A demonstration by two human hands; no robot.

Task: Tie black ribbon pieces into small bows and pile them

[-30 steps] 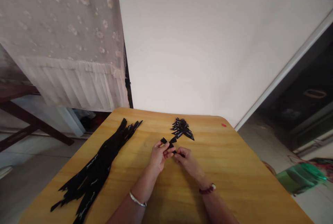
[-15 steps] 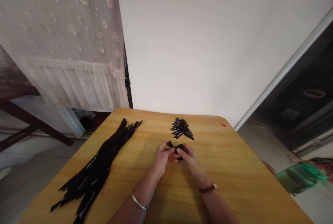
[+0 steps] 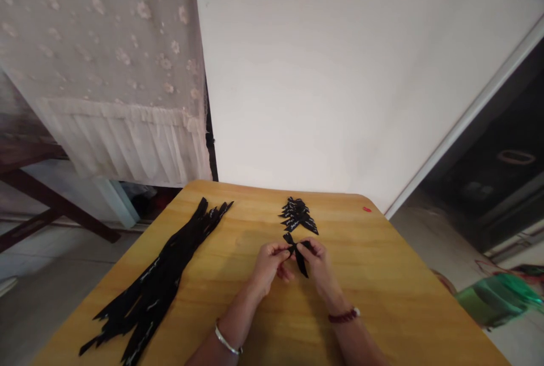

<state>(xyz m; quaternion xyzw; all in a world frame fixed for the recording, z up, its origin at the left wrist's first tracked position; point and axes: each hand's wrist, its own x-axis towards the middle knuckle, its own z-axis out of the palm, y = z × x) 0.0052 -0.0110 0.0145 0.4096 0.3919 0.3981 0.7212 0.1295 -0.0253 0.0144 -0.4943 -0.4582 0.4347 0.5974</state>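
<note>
I see one black bow (image 3: 301, 258) between the two hands, plus one overlapping pile of black bows (image 3: 298, 216) just beyond them and one bundle of black ribbons (image 3: 157, 281) off to their left, though I cannot count the pieces in either. My left hand (image 3: 272, 264) and right hand (image 3: 317, 258) are nearly closed, each pinching a side of the bow above the table (image 3: 374, 298), with a small red item (image 3: 366, 209) farther out, beyond and right of the hands.

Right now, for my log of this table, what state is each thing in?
Left hand: pinching the bow
Right hand: pinching the bow
Bow: gathered at its middle, one tail hanging
Long black ribbons: loosely bunched
Small ribbon pile: overlapping
Red piece: lying on the table
Curtain: hanging down
</note>
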